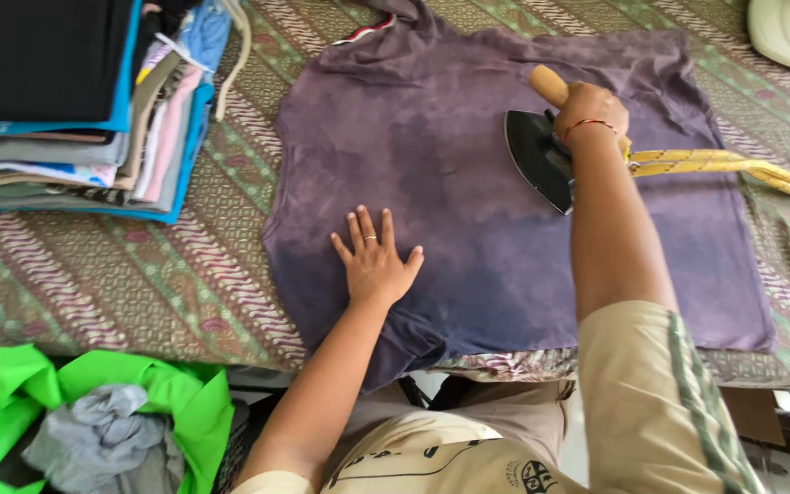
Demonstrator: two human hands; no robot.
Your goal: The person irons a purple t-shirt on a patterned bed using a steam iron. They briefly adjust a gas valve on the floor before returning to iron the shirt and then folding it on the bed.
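Closest to me, below the table edge, sits a bright green bag point(93, 384) with grey cloth point(102, 439) bunched inside it, at my left.

Across the patterned batik cover point(139, 274) of the table lies the purple T-shirt point(432, 146), spread flat, soft and mottled, darker toward the hem near me and paler toward the collar at the far side. Its long axis runs away from me, hem hanging slightly over the table's near edge.

At the far left stands a stack of folded clothes point(75, 110), neat layers of black, blue, grey and pink, well apart from the shirt.

On the shirt's right half rests the iron point(537, 155), a dark, wedge-shaped metal sole with a pale wooden handle, its point aimed toward the shirt's left side and my other hand. A yellow cord point(733, 169) trails off from it to the right.

My right hand point(592, 114) is wrapped closed around the handle, a thin red thread at the wrist. My left hand point(374, 261) lies palm down on the fabric near the hem, fingers spread wide and holding nothing, a ring on one finger; it only presses the cloth flat. The iron sits beyond and to the right of those fingers, with smooth cloth between.
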